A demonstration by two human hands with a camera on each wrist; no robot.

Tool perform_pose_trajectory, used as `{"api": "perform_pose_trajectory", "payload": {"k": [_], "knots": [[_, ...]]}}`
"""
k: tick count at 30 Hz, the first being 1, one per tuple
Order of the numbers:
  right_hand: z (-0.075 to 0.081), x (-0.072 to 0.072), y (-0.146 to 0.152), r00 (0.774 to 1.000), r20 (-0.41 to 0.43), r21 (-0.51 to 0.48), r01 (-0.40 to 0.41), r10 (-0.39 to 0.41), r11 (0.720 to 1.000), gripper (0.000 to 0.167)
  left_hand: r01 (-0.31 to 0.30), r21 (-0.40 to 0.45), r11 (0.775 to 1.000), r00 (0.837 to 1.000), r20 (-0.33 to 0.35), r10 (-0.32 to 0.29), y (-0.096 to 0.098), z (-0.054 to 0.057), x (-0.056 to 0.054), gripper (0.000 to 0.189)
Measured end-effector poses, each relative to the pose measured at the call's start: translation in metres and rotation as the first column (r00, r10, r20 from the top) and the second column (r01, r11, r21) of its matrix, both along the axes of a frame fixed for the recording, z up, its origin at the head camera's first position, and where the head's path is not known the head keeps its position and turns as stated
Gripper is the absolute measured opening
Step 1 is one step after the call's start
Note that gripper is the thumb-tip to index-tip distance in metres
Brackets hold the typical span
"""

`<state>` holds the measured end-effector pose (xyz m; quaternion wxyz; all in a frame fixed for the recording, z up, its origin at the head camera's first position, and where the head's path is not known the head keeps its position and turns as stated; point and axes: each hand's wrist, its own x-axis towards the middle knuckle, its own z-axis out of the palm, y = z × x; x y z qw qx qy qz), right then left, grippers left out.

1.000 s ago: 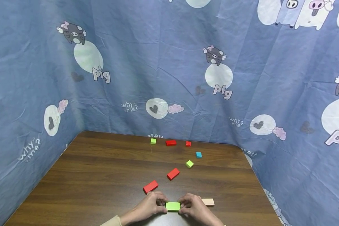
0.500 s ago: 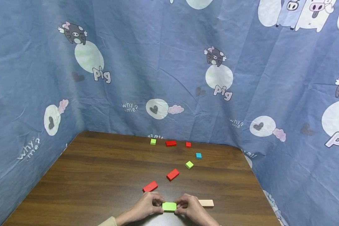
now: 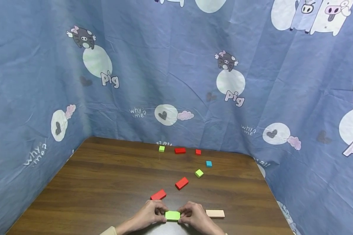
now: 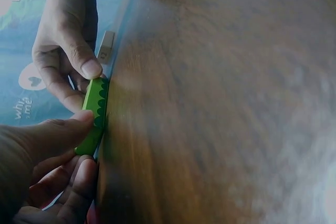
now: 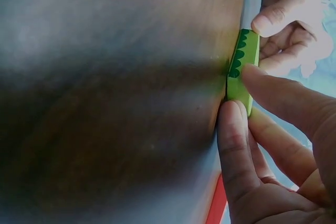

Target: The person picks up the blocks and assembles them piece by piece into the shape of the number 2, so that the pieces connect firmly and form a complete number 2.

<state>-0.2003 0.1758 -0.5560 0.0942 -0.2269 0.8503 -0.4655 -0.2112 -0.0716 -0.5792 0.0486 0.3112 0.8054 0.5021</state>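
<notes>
A light green rectangular block [image 3: 172, 215] lies low in the head view, between the two hands. My left hand [image 3: 151, 212] pinches its left end with thumb and fingers. At the opposite end, my right hand [image 3: 196, 216] pinches it the same way. Dark green scallops run along the side of the green block [image 4: 95, 100] in the left wrist view, and show again in the right wrist view. Just right of my right hand rests a beige block [image 3: 215, 213]. A red block [image 3: 158, 195] sits just beyond my left hand, partly covered by it.
On the brown wooden table [image 3: 106, 182] another red block [image 3: 181, 183] lies further off. Beyond it are a lime block [image 3: 199, 173] and a blue block [image 3: 209, 164]. Along the back edge stand a green block [image 3: 161, 148] and two red ones. A patterned blue curtain [image 3: 135, 81] surrounds the table.
Both hands and the green block between them have shifted left, away from the beige block, which now shows whole. The head view has turned slightly. The other blocks stay in place.
</notes>
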Motion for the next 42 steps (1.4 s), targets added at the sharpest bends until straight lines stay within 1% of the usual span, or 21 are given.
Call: {"api": "perform_pose_trajectory", "payload": {"k": [7,12,15,18,20,25,27,32,35,36,39,42], "knots": [[-0.001,0.001,0.000,0.999,-0.035,0.019,-0.004,0.005,1.000,0.024,0.006,-0.024,1.000,1.000,0.030,-0.005,-0.001,0.001,0.000,0.023],[-0.001,0.001,0.000,1.000,-0.016,0.038,-0.004,0.005,0.999,0.025,0.013,-0.031,0.999,0.999,0.039,-0.012,0.001,0.001,0.000,0.023],[0.001,0.001,0.000,1.000,0.014,0.050,-0.008,0.007,0.999,0.026,0.027,-0.033,0.999,1.000,0.006,-0.027,0.002,0.001,0.000,0.022],[0.002,0.001,0.000,0.999,0.032,0.054,-0.008,0.007,0.999,0.026,0.026,-0.050,0.998,0.999,-0.033,-0.028,0.003,0.001,-0.001,0.022],[0.002,0.001,-0.001,0.999,0.035,0.050,-0.008,0.006,0.999,0.026,0.018,-0.067,0.998,0.999,-0.036,-0.020,0.004,0.002,-0.001,0.023],[0.002,0.002,-0.001,0.999,0.038,0.037,-0.010,0.009,0.999,0.025,-0.006,-0.104,0.995,1.000,0.000,0.006,0.005,0.004,-0.002,0.023],[0.002,0.001,-0.001,0.999,0.042,0.036,-0.015,0.014,0.999,0.026,-0.007,-0.104,0.995,1.000,-0.011,0.006,0.005,0.005,-0.001,0.022],[0.004,-0.002,0.003,0.997,0.063,0.021,-0.056,0.054,0.998,0.031,0.001,-0.088,0.996,0.996,-0.088,-0.009,0.005,0.004,-0.001,0.022],[0.009,-0.006,0.008,0.995,0.062,0.016,-0.084,0.083,0.996,0.035,0.003,-0.087,0.996,0.995,-0.103,-0.012,0.005,0.004,-0.002,0.022],[0.011,-0.008,0.011,0.994,0.061,0.012,-0.092,0.091,0.996,0.037,0.004,-0.087,0.996,0.996,-0.093,-0.012,0.005,0.004,-0.002,0.022],[0.017,-0.012,0.020,0.993,0.038,-0.004,-0.112,0.112,0.994,0.040,0.010,-0.086,0.996,1.000,-0.026,-0.012,0.005,0.006,-0.003,0.022],[0.024,-0.016,0.028,0.988,0.048,-0.056,-0.142,0.144,0.988,0.042,0.011,-0.082,0.997,1.000,-0.001,-0.012,0.005,0.006,-0.004,0.022]]}}
